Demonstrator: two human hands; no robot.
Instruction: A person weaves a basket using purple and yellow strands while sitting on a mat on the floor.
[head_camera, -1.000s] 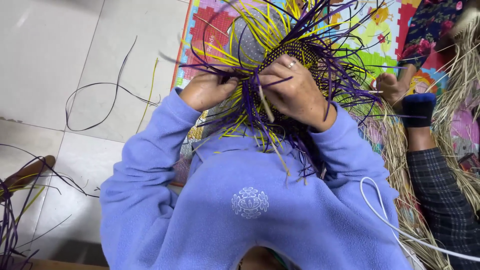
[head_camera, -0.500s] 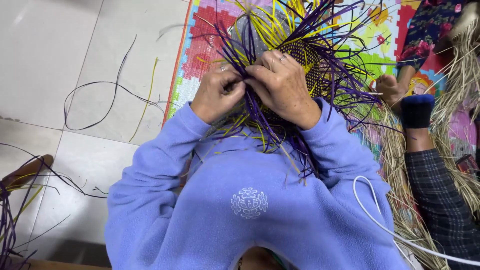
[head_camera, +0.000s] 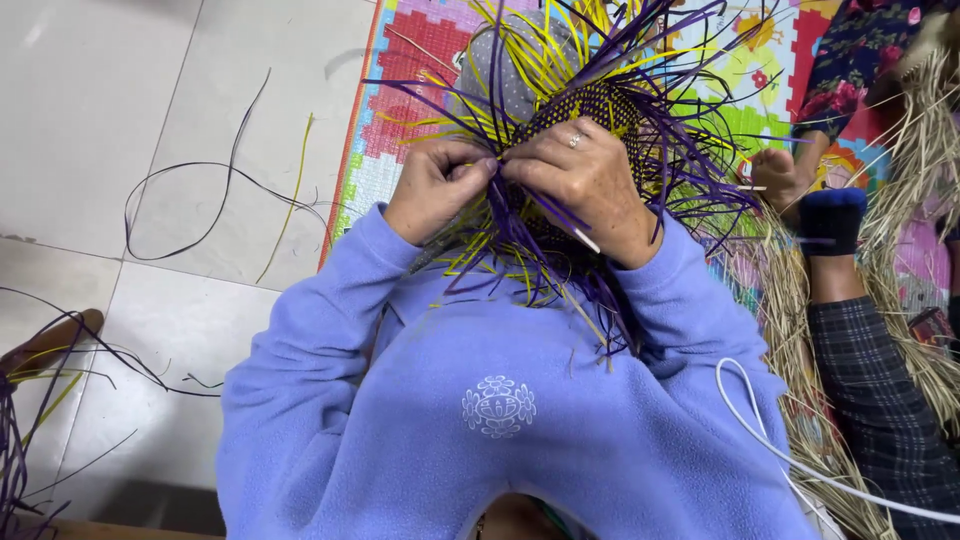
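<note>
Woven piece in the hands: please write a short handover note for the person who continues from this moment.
Left hand: fingers pinch purple strands at the edge of the woven piece.
Right hand: rests on the woven piece and steadies it, fingers meeting the left hand's.
Position: the piece is held above the lap, over the coloured mat. Spare strands lie on the tiled floor to the left.
Done: a dense purple and yellow woven centre.
Left: many loose purple and yellow strands stick out unwoven all around.

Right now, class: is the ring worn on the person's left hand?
No. The ring sits on a finger of the right hand; the left hand shows no ring.
</note>
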